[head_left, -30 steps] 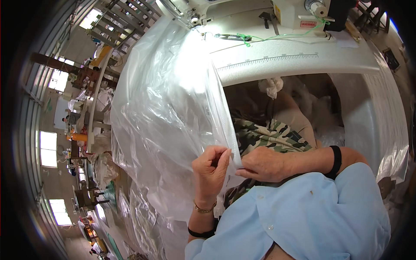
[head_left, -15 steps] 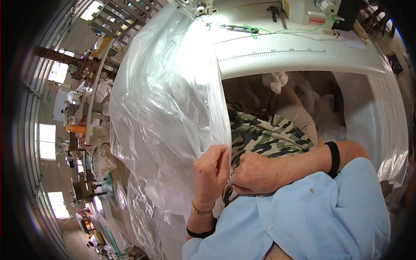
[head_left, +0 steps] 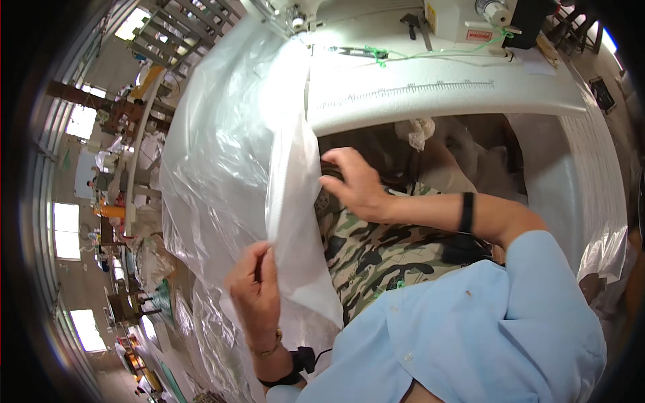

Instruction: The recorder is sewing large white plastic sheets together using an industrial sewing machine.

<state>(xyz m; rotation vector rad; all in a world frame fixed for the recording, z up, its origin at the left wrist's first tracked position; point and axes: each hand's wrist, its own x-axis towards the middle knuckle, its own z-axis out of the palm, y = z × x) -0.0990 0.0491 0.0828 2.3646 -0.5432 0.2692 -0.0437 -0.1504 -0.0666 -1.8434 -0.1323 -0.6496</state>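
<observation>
Head view: person's L hand [head_left: 255, 289] pinches the L edge of the white flap [head_left: 295, 228] on the clear plastic sheet [head_left: 215, 168], thumb vs. fingers. Flap hangs off the front of the tabletop [head_left: 383, 101]; its long axis runs approx. front-to-back, from the lit spot below the sewing machine [head_left: 297, 20] down twd. the person. R hand [head_left: 359, 191], thumb & fingers spread, is nearer the flap's R edge, flap just to its L; contact unclear.

Plastic sheet [head_left: 225, 148] lies on the table [head_left: 531, 94], left of its ruler [head_left: 411, 87].
</observation>
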